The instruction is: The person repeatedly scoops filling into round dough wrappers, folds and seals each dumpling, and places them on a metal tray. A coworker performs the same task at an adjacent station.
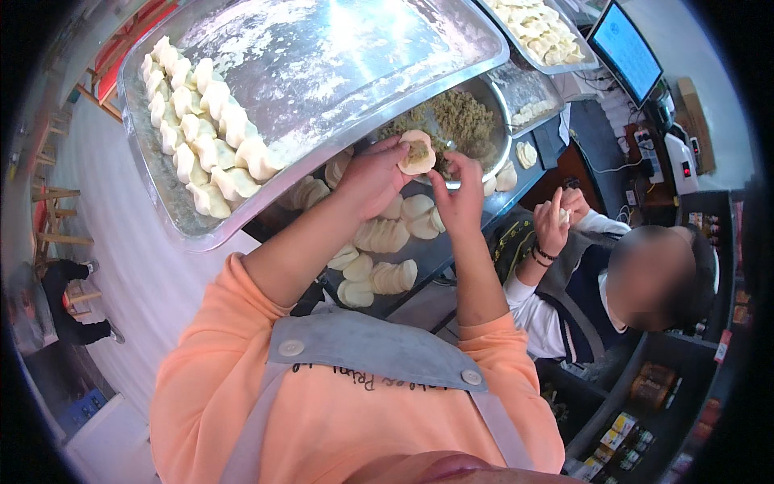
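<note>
My left hand (376, 175) holds a round dough wrapper (417, 152) with a patch of filling on it, by its left edge. At the wrapper's lower right edge is my right hand (459, 187), its thumb and forefinger close to the rim; whether they pinch it I cannot tell. Behind both hands stands a metal bowl (507, 130) of minced filling (465, 118). Stacked dough wrappers (393, 277) lie on the dark table below my forearms. Rows of folded dumplings (202, 130) fill the left end of a large floured metal tray (338, 66).
A co-worker (562, 290) sits at the right, a small piece of dough in the hands. Another tray of dumplings (541, 36) is at the upper right, beside a monitor (626, 51). Wooden stools (60, 218) and another person's legs (69, 302) show at the left.
</note>
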### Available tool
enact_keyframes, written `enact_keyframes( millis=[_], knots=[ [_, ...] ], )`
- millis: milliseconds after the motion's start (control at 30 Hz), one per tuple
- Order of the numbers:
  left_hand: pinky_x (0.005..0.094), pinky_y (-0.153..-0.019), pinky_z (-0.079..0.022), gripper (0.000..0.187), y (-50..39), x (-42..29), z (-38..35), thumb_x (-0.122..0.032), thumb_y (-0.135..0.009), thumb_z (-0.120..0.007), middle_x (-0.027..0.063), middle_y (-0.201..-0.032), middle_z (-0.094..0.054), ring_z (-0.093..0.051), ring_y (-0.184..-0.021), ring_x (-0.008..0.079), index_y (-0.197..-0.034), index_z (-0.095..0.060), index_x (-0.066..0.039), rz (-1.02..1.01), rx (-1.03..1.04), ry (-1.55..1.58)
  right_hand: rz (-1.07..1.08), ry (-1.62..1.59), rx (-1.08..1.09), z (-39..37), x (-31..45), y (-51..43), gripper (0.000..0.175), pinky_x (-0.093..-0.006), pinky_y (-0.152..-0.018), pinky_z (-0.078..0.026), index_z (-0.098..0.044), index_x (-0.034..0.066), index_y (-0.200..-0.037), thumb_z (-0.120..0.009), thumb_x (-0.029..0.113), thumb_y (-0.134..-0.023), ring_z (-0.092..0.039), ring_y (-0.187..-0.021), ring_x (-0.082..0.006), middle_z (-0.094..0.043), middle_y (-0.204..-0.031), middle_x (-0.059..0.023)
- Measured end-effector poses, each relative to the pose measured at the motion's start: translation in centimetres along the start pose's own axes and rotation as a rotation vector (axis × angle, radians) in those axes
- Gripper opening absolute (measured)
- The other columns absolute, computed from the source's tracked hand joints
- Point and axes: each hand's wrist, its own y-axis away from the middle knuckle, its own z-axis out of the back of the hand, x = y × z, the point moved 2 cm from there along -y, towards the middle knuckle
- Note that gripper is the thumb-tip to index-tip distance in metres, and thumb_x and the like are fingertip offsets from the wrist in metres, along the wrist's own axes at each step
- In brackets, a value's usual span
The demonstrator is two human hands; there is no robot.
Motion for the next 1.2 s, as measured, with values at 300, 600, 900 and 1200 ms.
enact_keyframes(
  millis=[300,600,900,1200],
  knots=[
    [0.0364,-0.103,-0.044,0.033,6.7,0.7,-3.2,-0.013,-0.101,-0.041,0.0158,-0.124,-0.056,-0.056,-0.115,0.0220,-0.128,-0.046,0.005,0.068,0.151,-0.120,0.520,0.045,-0.101,5.0,6.9,2.4,0.023,-0.0371,-0.074,-0.046,-0.066,0.0089,-0.087,-0.076,0.006,-0.067,-0.055,-0.085,-0.0269,-0.054,-0.088,-0.0061],
    [0.0302,-0.091,-0.052,0.031,13.5,1.1,-5.5,-0.020,-0.100,-0.048,0.0108,-0.113,-0.060,-0.063,-0.101,0.0187,-0.122,-0.051,0.002,-0.079,0.221,-0.255,0.084,-0.172,-0.158,7.7,12.9,5.4,0.013,-0.0330,-0.083,-0.046,-0.064,0.0022,-0.090,-0.071,0.009,-0.081,-0.059,-0.092,-0.0245,-0.060,-0.097,-0.0113],
    [0.0337,-0.091,-0.045,0.017,20.0,-0.9,-7.6,-0.012,-0.095,-0.052,0.0127,-0.113,-0.059,-0.057,-0.107,0.0196,-0.108,-0.055,-0.002,-0.594,0.392,-0.871,0.067,-0.590,-0.266,8.9,18.4,10.7,0.020,-0.0329,-0.093,-0.045,-0.061,0.0000,-0.106,-0.064,-0.002,-0.086,-0.060,-0.103,-0.0203,-0.066,-0.104,-0.0111],
    [0.0465,-0.107,-0.028,0.031,20.8,-3.3,-9.3,-0.026,-0.094,-0.050,0.0110,-0.118,-0.061,-0.039,-0.128,0.0354,-0.099,-0.068,-0.001,-0.821,0.543,-1.194,0.031,-0.979,-0.265,8.4,21.5,11.8,0.020,-0.0275,-0.087,-0.050,-0.058,-0.0019,-0.112,-0.060,0.006,-0.093,-0.063,-0.097,-0.0157,-0.066,-0.106,-0.0120]
  ],
)
